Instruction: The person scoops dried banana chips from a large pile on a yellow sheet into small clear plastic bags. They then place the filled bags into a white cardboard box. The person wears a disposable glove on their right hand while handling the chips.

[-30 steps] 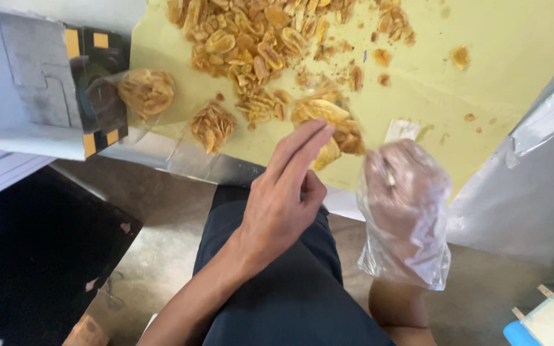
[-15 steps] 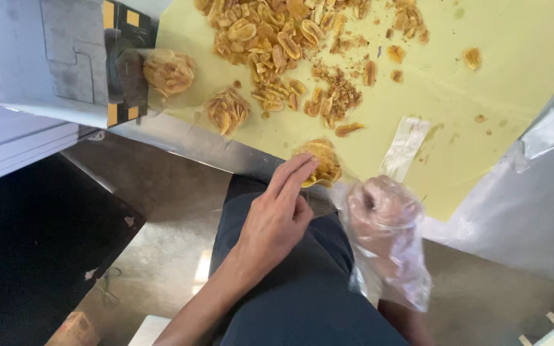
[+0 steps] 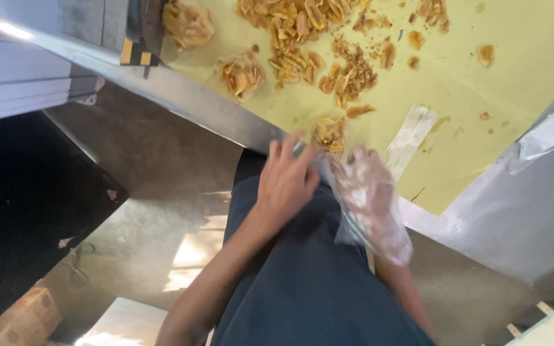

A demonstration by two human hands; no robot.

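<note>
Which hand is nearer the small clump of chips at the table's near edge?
About equal, the left slightly nearer. The left hand has its fingertips just below-left of the chip clump; the right hand, inside a clear plastic bag, sits just below-right of it.

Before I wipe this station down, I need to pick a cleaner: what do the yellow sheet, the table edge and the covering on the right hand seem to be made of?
Yellow sheet: looks like matte paper, flat, with greasy spots. Table edge: seems bare metal, likely steel, grey with a dull sheen. Right hand covering: thin clear plastic film, wrinkled, loose and see-through.
</note>
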